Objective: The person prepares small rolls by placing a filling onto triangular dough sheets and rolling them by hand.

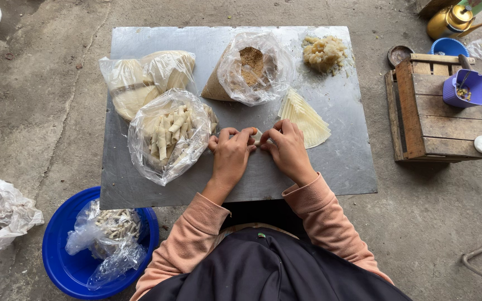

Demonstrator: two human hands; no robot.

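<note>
At the far left a crumpled white plastic bag (8, 210) lies on the concrete floor, and beside it a blue basin (65, 262) holds a clear bag of finished rolls (115, 226) just off the near-left corner of the metal sheet (341, 161). On the sheet itself, going rightward, a bag of folded wrappers (135, 81) sits behind an open bag of pale rolled sticks (168, 134), which lies just beside the left hand (231, 156). That hand is curled, its fingertips pinched on the left end of a small pale roll (257, 136). The roll lies between the two hands near the middle of the sheet, and its long axis appears to run left to right, though most of it is hidden under the fingers. The right hand (289, 149) is curled the same way, with thumb and forefinger closed on the roll's right end, so both hands are equally near and each holds one end. Behind the hands stands a plastic-wrapped cone of brown filling (250, 67), and just beyond the right hand's knuckles fans a stack of pale triangular wrappers (305, 118), nearer that hand than the left. A heap of yellowish mash (323, 53) sits at the far right corner of the sheet. Off the sheet to the right, a wooden crate (428, 120) carries a purple cup (468, 89).
</note>
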